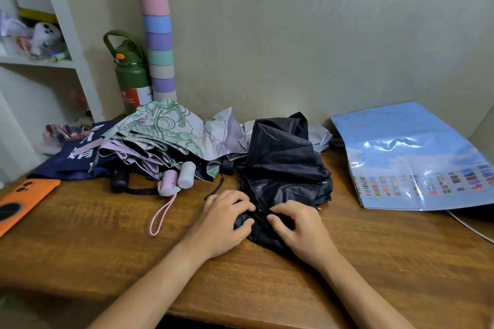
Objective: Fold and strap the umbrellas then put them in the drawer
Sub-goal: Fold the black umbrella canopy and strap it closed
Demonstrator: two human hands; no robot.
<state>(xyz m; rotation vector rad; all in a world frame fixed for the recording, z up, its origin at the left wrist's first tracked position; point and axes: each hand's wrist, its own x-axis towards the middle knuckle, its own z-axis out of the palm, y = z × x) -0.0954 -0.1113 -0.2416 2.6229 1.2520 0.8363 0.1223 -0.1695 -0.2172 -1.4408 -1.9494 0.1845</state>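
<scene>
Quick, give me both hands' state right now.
Left hand: fingers curled, gripping the black umbrella near its lower end.
Right hand: fingers curled, pinching the same umbrella's fabric.

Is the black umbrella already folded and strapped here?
No. The black umbrella lies loose and bunched on the desk; both hands pinch its fabric. No fastened strap shows.
</scene>
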